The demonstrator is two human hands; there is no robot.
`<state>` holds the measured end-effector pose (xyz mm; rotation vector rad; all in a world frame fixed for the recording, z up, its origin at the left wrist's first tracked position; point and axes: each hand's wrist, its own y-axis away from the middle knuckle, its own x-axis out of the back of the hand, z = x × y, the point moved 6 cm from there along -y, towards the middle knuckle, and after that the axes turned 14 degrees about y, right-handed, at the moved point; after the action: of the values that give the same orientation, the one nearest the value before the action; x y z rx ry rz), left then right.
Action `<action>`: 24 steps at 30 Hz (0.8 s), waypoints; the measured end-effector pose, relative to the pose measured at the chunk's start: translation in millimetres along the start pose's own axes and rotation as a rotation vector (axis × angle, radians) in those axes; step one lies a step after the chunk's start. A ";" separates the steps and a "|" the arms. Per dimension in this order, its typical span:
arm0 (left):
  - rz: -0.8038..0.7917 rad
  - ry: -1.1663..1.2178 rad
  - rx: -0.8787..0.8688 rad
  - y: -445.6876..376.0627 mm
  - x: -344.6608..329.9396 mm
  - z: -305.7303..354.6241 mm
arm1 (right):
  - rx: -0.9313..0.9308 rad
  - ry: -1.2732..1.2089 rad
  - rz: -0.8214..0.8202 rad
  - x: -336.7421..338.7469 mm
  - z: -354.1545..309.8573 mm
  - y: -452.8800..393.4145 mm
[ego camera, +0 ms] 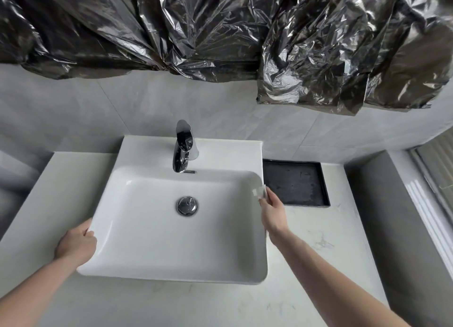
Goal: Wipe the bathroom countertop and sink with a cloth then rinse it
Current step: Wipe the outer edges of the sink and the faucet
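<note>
1. At 9 o'clock of the basin, our left hand (pixel 74 246) rests against the left rim of the white sink (pixel 147 265), near its front corner. The fingers curl loosely at the edge and hold nothing; we judge it is only bracing us.

2. The countertop (pixel 63 187) to the left of the sink shows no puddles or streaks we can make out, so we cannot tell whether that side has been wiped.

3. In the middle, the chrome faucet (pixel 182 150) stands at 12 o'clock behind the bowl with no water running, and the drain stopper (pixel 187 205) sits in a bowl that looks dry. Rinsing, we judge, has not begun.

4. At 3 o'clock, our right hand (pixel 272 211) pinches a small pale cloth (pixel 259 192) in its fingertips and presses it on the sink's right rim, close to the back corner. The wiping step is in hand.

5. Further right, a black tray (pixel 295 183) lies on the countertop just beside the sink.

6. Left to do, as we read it: the rest of the rim and bowl, possibly the counter, then rinsing the cloth.
</note>
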<state>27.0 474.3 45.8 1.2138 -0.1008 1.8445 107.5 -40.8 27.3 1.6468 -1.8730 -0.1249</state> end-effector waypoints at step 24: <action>-0.036 0.170 0.127 -1.8 -15.5 -16.7 | 0.805 1.048 -0.064 -166.9 -122.6 -64.0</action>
<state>18.4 474.0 24.7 1.1306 0.1334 1.9379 227.8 139.4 29.8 1.6912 -1.0474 1.3488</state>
